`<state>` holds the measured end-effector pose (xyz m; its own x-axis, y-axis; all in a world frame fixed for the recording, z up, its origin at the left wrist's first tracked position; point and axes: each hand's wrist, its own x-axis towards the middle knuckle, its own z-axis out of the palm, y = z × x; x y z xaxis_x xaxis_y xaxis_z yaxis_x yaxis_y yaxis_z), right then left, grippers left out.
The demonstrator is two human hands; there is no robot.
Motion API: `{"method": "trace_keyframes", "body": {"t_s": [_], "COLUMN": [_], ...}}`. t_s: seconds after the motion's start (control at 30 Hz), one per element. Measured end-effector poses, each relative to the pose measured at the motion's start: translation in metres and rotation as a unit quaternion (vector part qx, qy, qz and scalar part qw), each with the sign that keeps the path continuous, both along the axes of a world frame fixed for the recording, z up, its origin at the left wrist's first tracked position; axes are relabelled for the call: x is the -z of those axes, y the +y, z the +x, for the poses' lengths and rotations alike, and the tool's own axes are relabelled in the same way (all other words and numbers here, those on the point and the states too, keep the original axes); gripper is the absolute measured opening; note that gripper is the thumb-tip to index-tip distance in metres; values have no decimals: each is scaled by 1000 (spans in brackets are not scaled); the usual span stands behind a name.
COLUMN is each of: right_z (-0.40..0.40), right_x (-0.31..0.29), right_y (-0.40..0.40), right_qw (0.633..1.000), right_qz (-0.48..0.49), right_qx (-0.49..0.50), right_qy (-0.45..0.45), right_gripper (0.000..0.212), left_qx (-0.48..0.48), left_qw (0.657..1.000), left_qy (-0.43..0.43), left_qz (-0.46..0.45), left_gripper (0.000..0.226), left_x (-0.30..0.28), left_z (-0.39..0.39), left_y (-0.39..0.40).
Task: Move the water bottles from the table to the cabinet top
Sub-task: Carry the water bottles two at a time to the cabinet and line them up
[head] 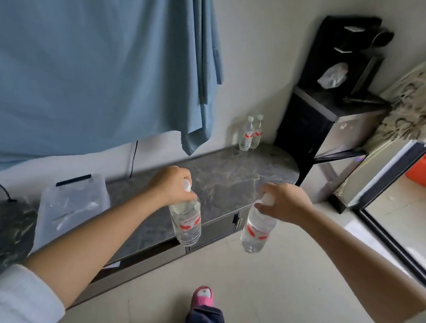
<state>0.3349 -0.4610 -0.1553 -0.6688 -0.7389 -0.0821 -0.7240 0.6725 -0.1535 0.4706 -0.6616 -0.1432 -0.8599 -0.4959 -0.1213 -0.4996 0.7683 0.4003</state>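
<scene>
The long dark marble cabinet top [231, 173] already carries two bottles [251, 132] at its far end. Each hand hangs a full, clear bottle by the cap: left hand [171, 186] on the left bottle [187, 221], right hand [285, 201] on the right bottle [257, 230], fingers curled round the necks. Likely heavy, smooth, thin-walled; gripping the stiff neck seems safest.

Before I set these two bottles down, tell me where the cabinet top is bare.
The marble cabinet top is bare across its middle, from the clear plastic box on the left to the two standing bottles at the far right corner by the wall. That corner and the box end are crowded.
</scene>
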Motion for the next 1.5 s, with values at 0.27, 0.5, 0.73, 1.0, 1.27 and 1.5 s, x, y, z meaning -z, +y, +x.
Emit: {"method": "trace_keyframes", "body": {"t_s": [0.27,0.5,0.73,1.0,1.27,1.5], "right_z": [-134,-236,-328,-454,-566,-624], "right_x": [-3,2,18,47,80,124], "right_y": [-34,-64,-73,-71,-83,-128], "right_qw": [997,993,991,987,980,970], "right_qz": [68,71,66,59,95,100], "right_qx": [11,43,73,38,-26,6], "right_qy": [-33,-83,-93,-144,-172,-220], "right_gripper": [34,33,18,33,21,27], "left_qx": [104,161,167,54,-33,-68], "left_qw": [994,986,983,993,990,985], "left_qy": [-25,-38,-52,-70,-102,-126], "left_qz": [14,22,50,83,89,98], "left_gripper": [29,22,14,29,25,32], "left_x": [20,33,46,85,119,151], "left_z": [-154,-270,-369,-474,-562,-620], "left_y": [-50,-84,-86,-78,-62,-75]}}
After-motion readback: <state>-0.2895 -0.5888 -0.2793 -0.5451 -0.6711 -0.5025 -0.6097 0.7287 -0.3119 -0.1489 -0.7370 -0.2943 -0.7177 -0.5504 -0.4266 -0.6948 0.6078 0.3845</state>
